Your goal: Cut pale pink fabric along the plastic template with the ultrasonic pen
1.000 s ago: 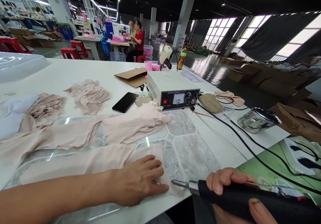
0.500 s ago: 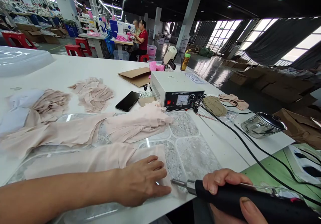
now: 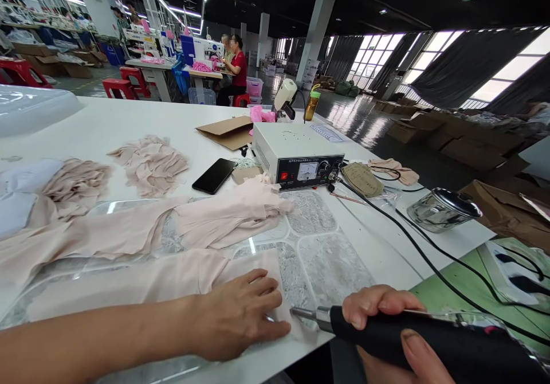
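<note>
Pressing beige cloth (image 3: 129,289) near the surface's (image 3: 361,223) front edge, the left hand (image 3: 240,315) lies slightly spread; the right hand (image 3: 387,326) grips a black-handled tool (image 3: 468,341), tip by the cloth's end.

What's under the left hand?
Pale pink fabric shows around the left hand, lying over a grey patterned mat. Whatever is directly beneath the hand is covered and can't be seen.

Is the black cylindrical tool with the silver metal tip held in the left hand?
No: the right hand grips the black cylindrical tool, while the left hand rests on the pale beige fabric.
</note>
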A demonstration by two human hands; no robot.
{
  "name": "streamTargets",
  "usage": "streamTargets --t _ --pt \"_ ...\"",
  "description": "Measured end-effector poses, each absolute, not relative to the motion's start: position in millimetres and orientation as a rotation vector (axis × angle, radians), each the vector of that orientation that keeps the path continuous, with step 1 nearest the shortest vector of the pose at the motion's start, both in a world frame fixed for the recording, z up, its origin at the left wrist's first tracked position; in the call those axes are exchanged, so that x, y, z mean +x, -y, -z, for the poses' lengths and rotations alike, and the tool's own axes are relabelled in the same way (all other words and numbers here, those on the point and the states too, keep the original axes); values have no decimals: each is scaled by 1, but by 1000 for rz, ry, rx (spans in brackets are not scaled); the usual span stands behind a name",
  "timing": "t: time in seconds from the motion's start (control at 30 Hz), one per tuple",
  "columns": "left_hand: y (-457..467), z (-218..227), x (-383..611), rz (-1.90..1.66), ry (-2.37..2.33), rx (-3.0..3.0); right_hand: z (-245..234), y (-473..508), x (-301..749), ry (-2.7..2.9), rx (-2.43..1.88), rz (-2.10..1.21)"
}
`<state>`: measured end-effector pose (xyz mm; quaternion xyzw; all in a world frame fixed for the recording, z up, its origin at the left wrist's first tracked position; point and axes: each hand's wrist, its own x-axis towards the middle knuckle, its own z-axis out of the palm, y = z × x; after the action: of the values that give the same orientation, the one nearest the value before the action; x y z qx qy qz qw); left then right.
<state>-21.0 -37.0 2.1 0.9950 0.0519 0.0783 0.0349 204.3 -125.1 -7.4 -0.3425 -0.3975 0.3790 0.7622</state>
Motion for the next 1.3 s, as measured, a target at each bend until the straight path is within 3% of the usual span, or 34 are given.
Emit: streamTargets --t 0.3,1.3 --pt "38 -1 -21 -252 -174 3055 -12 109 189 907 -777 -742" --pt "36 6 -25 -242 -192 2974 -9 97 186 919 -665 -794"
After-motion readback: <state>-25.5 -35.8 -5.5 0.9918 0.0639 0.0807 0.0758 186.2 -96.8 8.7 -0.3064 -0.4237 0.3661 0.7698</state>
